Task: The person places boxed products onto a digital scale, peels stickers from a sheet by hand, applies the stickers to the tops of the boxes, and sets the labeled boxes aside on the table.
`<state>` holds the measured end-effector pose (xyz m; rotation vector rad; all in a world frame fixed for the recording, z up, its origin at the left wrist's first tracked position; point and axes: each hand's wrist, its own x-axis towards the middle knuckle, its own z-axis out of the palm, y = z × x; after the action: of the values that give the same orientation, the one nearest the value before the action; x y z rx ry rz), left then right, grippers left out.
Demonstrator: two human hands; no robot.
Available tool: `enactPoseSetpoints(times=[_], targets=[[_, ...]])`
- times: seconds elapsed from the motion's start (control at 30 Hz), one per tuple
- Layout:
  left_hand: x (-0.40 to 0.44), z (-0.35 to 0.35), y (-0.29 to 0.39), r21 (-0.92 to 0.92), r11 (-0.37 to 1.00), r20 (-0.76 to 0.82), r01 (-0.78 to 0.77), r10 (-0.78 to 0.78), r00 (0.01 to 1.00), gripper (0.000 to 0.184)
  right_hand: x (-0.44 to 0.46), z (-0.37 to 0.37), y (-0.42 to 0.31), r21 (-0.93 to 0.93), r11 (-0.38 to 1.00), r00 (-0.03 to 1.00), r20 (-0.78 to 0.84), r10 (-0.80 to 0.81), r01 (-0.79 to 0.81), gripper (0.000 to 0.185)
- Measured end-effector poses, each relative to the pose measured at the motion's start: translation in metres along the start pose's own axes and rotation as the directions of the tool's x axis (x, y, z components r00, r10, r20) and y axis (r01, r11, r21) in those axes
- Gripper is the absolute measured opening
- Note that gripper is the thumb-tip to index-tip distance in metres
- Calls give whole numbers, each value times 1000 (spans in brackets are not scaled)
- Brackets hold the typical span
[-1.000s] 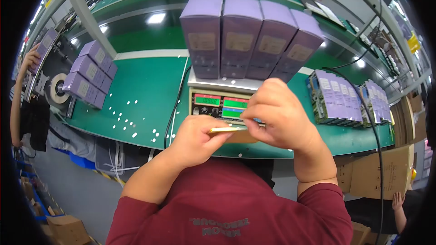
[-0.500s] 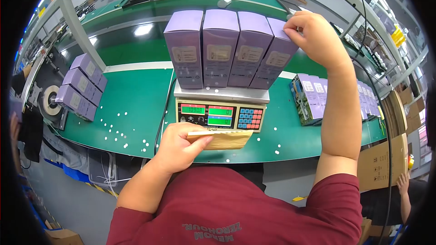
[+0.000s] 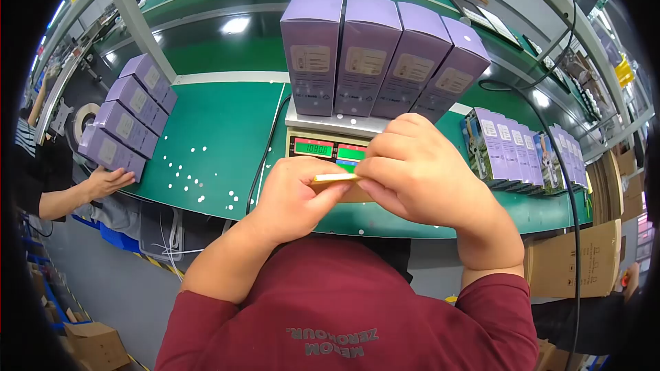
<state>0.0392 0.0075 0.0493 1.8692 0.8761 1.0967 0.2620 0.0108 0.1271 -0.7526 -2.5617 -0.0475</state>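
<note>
My left hand (image 3: 295,196) is closed on a thin yellowish stack of paper sheets (image 3: 333,178), thumb on top. My right hand (image 3: 423,175) pinches at the stack's right end; its fingertips are partly hidden. Just beyond my hands stands a digital weighing scale (image 3: 315,148) with green displays, its keypad covered by my right hand. Four-sided tall purple boxes, among them the leftmost box (image 3: 311,58) and the rightmost box (image 3: 454,72), stand in a row on the metal scale plate (image 3: 330,124). A small white round dot shows on the rightmost box's top.
More purple boxes (image 3: 124,124) form a row at the left, where another person's hand (image 3: 110,182) touches the nearest one. Another row of purple boxes (image 3: 509,148) stands at the right. White dots (image 3: 201,198) lie scattered on the green table (image 3: 220,117). A black cable (image 3: 574,233) hangs at the right.
My right hand has come down from the rightmost box's top to the paper stack in my left hand. At the left, another person's hand and one more purple box have appeared.
</note>
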Motion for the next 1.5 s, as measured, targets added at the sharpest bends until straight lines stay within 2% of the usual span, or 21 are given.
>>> enactPoseSetpoints(times=[0.07, 0.2, 0.33, 0.4, 0.43, 0.5, 0.53, 0.67, 0.77, 0.8, 0.9, 0.93, 1.0, 1.03, 1.1, 1.13, 1.23, 1.37, 1.5], targets=[[0, -2, 3, 24, 1000, 15, 10, -10, 1000, 6, 3, 3, 2, -19, 1000, 999, 39, -15, 16, 16], [-6, -4, 1, 39, 999, 4, 12, -12, 1000, 5, 5, 3, 12, 77, 996, 999, 29, -45, 43, 13], [-8, -8, -3, 51, 998, -9, -28, 29, 1000, 5, 15, -20, 32, 32, 998, 996, -72, -57, 59, 9], [-9, -9, -5, 53, 998, -8, -42, 43, 999, 5, 25, -46, 49, -222, 971, 938, -346, 6, -88, 3], [-10, -9, -6, 28, 999, -23, -32, 32, 999, 5, 30, -56, 59, -225, 970, 939, -345, 10, -93, 3], [-11, -9, -8, -21, 1000, -51, -13, 12, 999, 6, 42, -71, 80, -316, 914, 901, -421, 103, -253, 5], [-11, -9, -7, -22, 1000, -48, -17, 16, 999, 6, 47, -75, 88, -321, 912, 900, -422, 103, -255, 5], [-11, -11, -2, 15, 1000, -69, -5, 6, 998, 5, 60, -82, 107, -460, 836, 937, -307, 168, -300, 8], [-12, -13, -2, -6, 1000, -95, 17, -17, 995, 3, 58, -86, 113, -350, 874, 942, -125, 313, -337, 10], [-12, -15, -2, -9, 1000, -97, 19, -20, 995, 3, 55, -88, 109, -350, 875, 942, -122, 313, -335, 10], [-12, -24, -5, -48, 998, -94, 44, -49, 994, 2, 40, -92, 81, -95, 922, 923, -127, 363, -376, 10], [-12, -25, -5, -51, 997, -100, 51, -56, 993, 2, 36, -86, 72, -91, 924, 925, -119, 361, -372, 10], [-9, -25, -4, -50, 999, -130, 17, -24, 991, 3, 27, -64, 53, 23, 987, 984, -81, 161, -160, 10], [-9, -25, -4, -47, 999, -141, -1, -5, 990, 3, 26, -52, 40, 30, 987, 984, -80, 162, -160, 10], [-8, -26, -4, -21, 1000, -125, -11, 8, 992, 5, 29, -29, 17, -44, 999, 997, -75, -26, 23, 12], [-7, -25, -4, 0, 1000, -111, -26, 26, 994, 7, 31, -22, 13, -42, 999, 997, -77, -23, 20, 12], [-8, -26, -2, 28, 999, -89, -33, 36, 995, 10, 33, -8, 7, 4, 998, 997, 50, -56, 56, 12], [-10, -28, -1, 47, 999, -90, -22, 27, 996, 10, 36, -1, 10, 50, 995, 991, 104, -87, 82, 12], [-13, -28, 0, 46, 998, -106, -31, 35, 994, 8, 40, -4, 13, 107, 990, 992, 81, -100, 91, 12]])
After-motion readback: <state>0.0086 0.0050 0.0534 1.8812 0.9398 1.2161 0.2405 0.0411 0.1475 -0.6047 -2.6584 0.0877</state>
